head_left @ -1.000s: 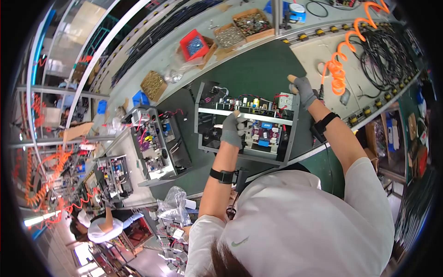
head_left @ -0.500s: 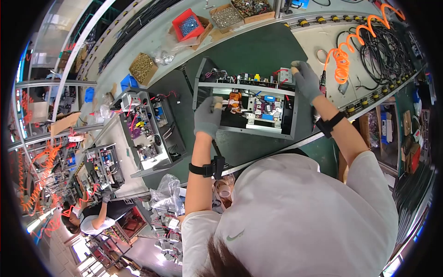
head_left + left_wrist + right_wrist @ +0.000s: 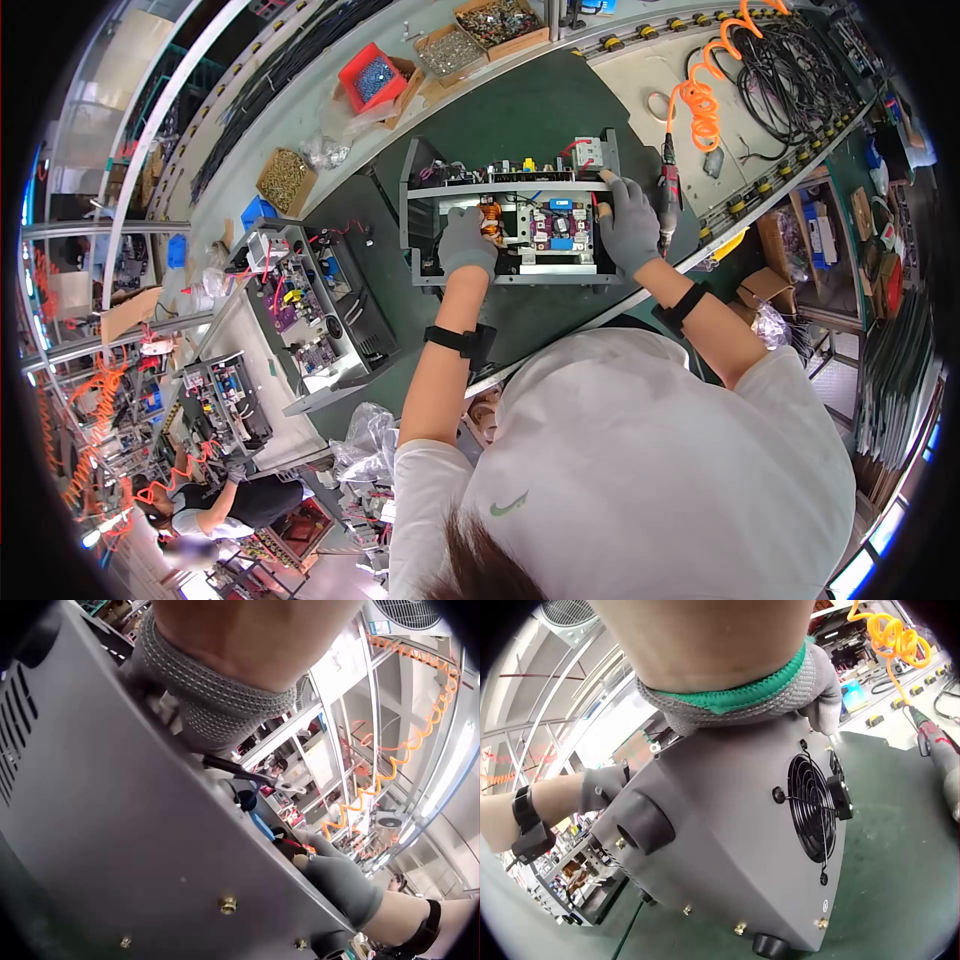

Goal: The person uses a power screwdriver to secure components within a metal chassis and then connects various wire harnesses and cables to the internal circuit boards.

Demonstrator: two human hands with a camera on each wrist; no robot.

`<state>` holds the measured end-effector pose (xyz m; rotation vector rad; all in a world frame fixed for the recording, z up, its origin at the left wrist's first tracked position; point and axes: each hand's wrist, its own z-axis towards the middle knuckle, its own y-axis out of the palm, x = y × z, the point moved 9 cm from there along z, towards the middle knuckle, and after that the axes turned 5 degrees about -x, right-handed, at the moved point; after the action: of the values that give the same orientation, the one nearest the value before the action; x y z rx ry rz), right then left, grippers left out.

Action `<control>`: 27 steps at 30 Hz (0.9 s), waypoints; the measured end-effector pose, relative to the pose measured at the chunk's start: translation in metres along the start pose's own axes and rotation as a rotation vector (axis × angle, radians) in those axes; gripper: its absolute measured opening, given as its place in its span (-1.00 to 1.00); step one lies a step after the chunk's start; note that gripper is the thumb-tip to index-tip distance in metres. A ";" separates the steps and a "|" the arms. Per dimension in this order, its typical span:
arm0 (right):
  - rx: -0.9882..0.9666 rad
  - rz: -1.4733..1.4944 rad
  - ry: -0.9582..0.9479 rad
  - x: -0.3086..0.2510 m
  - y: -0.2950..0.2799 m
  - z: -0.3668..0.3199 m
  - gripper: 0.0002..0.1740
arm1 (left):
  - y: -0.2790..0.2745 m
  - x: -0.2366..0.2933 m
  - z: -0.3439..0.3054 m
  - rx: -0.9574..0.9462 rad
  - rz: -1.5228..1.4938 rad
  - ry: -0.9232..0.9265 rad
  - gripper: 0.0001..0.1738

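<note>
The green counter (image 3: 560, 110) is carrying the grey box (image 3: 510, 281), and the box is now sitting closer to the person than a moment ago. The left grip (image 3: 466, 243) is curling over the box's near wall. The right grip (image 3: 630, 225) is clamping the box's right wall, away from the far corner it was touching before. So both hands are now holding the box tight. A screwdriver (image 3: 668, 195) is lying just right of the box.

Head camera looks steeply down over the table (image 3: 540, 110) and the open grey case (image 3: 540, 268). Both wrist cameras sit low and tight against the case's outer walls. Each looks across at the opposite one of the hands: the left wrist view at the right hand (image 3: 341, 881), the right wrist view at the left hand (image 3: 600, 787).
</note>
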<state>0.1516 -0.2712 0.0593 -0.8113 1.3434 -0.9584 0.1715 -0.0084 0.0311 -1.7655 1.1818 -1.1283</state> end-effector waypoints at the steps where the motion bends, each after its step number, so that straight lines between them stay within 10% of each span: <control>1: -0.018 -0.008 0.009 0.000 0.000 0.000 -0.48 | -0.004 0.003 -0.004 0.092 -0.043 0.071 -0.66; 8: -0.043 0.043 0.052 0.008 0.007 -0.001 -0.47 | -0.017 0.006 -0.011 0.369 -0.661 0.200 -0.67; 11: -0.014 0.082 0.042 0.004 -0.001 -0.002 -0.49 | 0.007 0.037 0.001 0.254 -0.095 0.330 -0.70; 17: -0.030 0.108 0.087 0.008 -0.001 -0.004 -0.49 | 0.031 0.045 0.024 0.110 -0.176 0.107 -0.72; 19: -0.080 0.110 0.127 0.010 0.002 -0.004 -0.50 | 0.057 0.028 0.024 -0.083 -0.689 -0.119 -0.63; 27: -0.068 0.140 0.130 0.016 0.008 -0.004 -0.52 | 0.023 0.040 0.001 0.079 -0.719 -0.024 -0.62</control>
<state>0.1481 -0.2820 0.0453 -0.7052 1.5311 -0.8708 0.1730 -0.0530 0.0209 -2.1999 0.4628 -1.5124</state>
